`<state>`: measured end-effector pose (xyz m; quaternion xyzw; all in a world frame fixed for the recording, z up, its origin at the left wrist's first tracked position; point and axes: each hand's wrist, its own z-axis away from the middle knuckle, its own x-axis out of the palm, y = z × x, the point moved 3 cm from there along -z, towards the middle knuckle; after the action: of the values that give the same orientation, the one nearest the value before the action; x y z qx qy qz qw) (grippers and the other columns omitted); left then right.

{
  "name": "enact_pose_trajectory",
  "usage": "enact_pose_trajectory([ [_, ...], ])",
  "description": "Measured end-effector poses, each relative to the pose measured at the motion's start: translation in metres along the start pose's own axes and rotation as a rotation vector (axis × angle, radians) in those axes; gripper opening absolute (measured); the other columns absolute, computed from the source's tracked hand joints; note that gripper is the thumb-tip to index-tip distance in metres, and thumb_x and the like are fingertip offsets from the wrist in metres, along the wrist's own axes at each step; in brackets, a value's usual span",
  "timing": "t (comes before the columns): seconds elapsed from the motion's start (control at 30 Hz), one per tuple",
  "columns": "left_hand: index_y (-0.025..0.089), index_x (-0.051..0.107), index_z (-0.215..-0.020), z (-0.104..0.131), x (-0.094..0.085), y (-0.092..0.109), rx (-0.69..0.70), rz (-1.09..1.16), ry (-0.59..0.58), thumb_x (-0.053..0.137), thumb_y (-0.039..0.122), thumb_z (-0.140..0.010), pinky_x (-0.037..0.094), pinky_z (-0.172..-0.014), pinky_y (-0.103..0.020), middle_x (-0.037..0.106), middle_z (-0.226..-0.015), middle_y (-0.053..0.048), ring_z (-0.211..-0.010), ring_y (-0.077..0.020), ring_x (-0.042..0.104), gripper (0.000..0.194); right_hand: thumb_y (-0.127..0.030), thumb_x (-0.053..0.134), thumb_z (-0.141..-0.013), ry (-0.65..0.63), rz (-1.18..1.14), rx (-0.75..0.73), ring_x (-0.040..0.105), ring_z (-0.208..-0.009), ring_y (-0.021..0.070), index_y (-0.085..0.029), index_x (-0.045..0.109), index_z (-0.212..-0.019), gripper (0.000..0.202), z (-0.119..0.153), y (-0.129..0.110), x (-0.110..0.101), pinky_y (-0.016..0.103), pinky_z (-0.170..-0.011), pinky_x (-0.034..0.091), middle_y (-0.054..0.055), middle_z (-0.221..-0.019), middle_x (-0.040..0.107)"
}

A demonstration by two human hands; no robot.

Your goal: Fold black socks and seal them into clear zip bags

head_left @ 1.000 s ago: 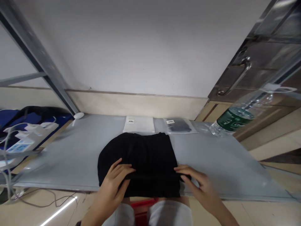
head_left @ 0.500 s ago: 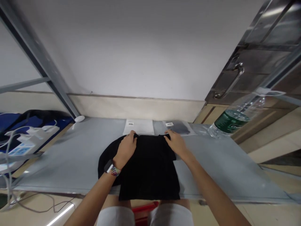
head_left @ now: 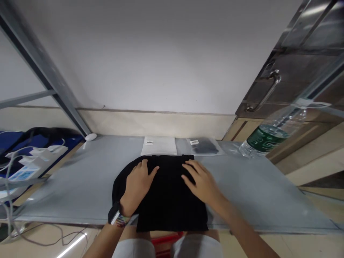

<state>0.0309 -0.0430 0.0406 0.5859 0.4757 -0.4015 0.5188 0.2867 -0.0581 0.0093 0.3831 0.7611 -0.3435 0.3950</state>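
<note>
A black garment point(head_left: 172, 200), partly folded, lies on the grey table with its lower edge at the front edge. A rounded part of the cloth bulges out to the left. My left hand point(head_left: 139, 181) rests on the garment's upper left, thumb apart and fingers stretched out. On its upper right lies my right hand point(head_left: 202, 181), fingers spread over the cloth. Neither hand grips anything. Just beyond the garment are a white packet point(head_left: 159, 146) and a clear packet with dark contents point(head_left: 205, 147), each bearing a small barcode label.
A large water bottle point(head_left: 268, 138) with a green label stands at the right of the grey table point(head_left: 80, 179). Power strips and plugs point(head_left: 34, 161) with cables are at the left. A white rounded object point(head_left: 90, 137) sits by the metal post point(head_left: 72, 111).
Both hands have let go of the garment's top edge and come nearer, now flat on the cloth. The right side of the garment is now folded inward.
</note>
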Motion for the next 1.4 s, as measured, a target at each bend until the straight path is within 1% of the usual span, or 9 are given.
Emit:
enact_pose_trajectory([
  [0.1,0.01,0.062,-0.133,0.002,0.004,-0.007,-0.052,0.049,-0.08,0.063,0.046,-0.105,0.055,-0.085,-0.037,0.078,-0.118,-0.018,-0.109,-0.0336,0.076,0.046,-0.046,0.051,-0.11,-0.148,-0.071,-0.048,0.04,-0.16,0.0343,-0.02,0.05,-0.162,0.058,0.019,-0.002,0.015,0.057,-0.127,0.043,0.015,-0.17,0.046],
  [0.27,0.015,0.067,-0.111,-0.002,0.006,-0.009,-0.12,0.078,-0.169,0.064,0.05,-0.103,0.048,-0.074,-0.036,0.078,-0.106,-0.015,-0.101,-0.035,0.076,0.035,-0.043,0.05,-0.111,-0.234,-0.128,-0.029,0.027,-0.166,0.0325,-0.02,0.042,-0.168,0.062,0.022,0.005,0.028,0.059,-0.134,0.029,0.014,-0.176,0.034],
  [0.53,0.025,0.051,-0.085,-0.006,0.008,-0.017,-0.01,0.381,-0.097,0.058,0.042,-0.098,0.041,-0.068,-0.033,0.067,-0.083,-0.003,-0.078,-0.0243,0.065,0.022,-0.039,0.055,-0.109,-0.166,-0.212,-0.013,0.032,-0.164,0.0327,-0.024,0.049,-0.164,0.057,0.023,0.006,0.026,0.063,-0.132,0.032,0.013,-0.173,0.041],
  [0.73,0.026,0.051,-0.09,0.002,-0.001,-0.022,0.011,0.705,-0.002,0.055,0.049,-0.095,0.049,-0.063,-0.031,0.061,-0.08,0.001,-0.071,-0.0216,0.065,0.024,-0.036,0.059,-0.107,-0.06,-0.339,0.047,0.043,-0.158,0.0333,-0.025,0.066,-0.147,0.042,0.014,-0.004,0.013,0.062,-0.127,0.042,0.012,-0.16,0.059],
  [0.87,0.027,0.048,-0.094,0.012,0.001,-0.024,-0.159,0.7,-0.078,0.058,0.047,-0.093,0.049,-0.05,-0.03,0.062,-0.075,0.003,-0.051,-0.0206,0.065,0.023,-0.027,0.057,-0.106,0.044,-0.443,0.11,0.058,-0.143,0.0309,-0.024,0.072,-0.134,0.032,-0.01,-0.019,0.005,0.058,-0.122,0.049,0.013,-0.147,0.066],
  [0.97,0.026,0.047,-0.097,0.021,0.007,-0.026,-0.262,0.745,-0.039,0.066,0.049,-0.086,0.053,-0.05,-0.032,0.068,-0.085,-0.002,-0.051,-0.021,0.067,0.031,-0.02,0.056,-0.104,0.006,-0.532,0.082,0.064,-0.133,0.0267,-0.024,0.072,-0.132,0.033,-0.041,-0.035,0.007,0.051,-0.117,0.054,0.012,-0.14,0.069],
  [1.1,0.023,0.054,-0.111,0.032,0.015,-0.03,-0.308,0.763,0.051,0.077,0.053,-0.072,0.061,-0.067,-0.041,0.074,-0.097,-0.008,-0.075,-0.0294,0.076,0.054,0.002,0.046,-0.096,-0.166,-0.536,-0.145,0.048,-0.15,0.0232,-0.029,0.066,-0.146,0.062,-0.091,-0.058,0.015,0.048,-0.126,0.043,0.008,-0.156,0.059],
  [1.23,0.023,0.058,-0.116,0.041,0.016,-0.028,-0.236,0.728,0.107,0.073,0.048,-0.074,0.06,-0.08,-0.045,0.076,-0.096,-0.008,-0.091,-0.034,0.077,0.051,0.009,0.057,-0.08,-0.489,-0.386,-0.361,0.033,-0.161,0.0325,-0.034,0.063,-0.152,0.083,-0.129,-0.084,0.029,0.053,-0.126,0.04,0.007,-0.169,0.047],
  [1.4,0.022,0.06,-0.121,0.045,0.016,-0.033,-0.255,0.77,0.156,0.071,0.049,-0.077,0.059,-0.076,-0.042,0.077,-0.098,-0.008,-0.09,-0.0331,0.077,0.053,0.004,0.069,-0.075,-0.523,-0.266,-0.548,0.052,-0.14,0.0344,-0.021,0.082,-0.1,0.037,-0.155,-0.108,0.03,0.05,-0.116,0.046,0.013,-0.137,0.07],
])
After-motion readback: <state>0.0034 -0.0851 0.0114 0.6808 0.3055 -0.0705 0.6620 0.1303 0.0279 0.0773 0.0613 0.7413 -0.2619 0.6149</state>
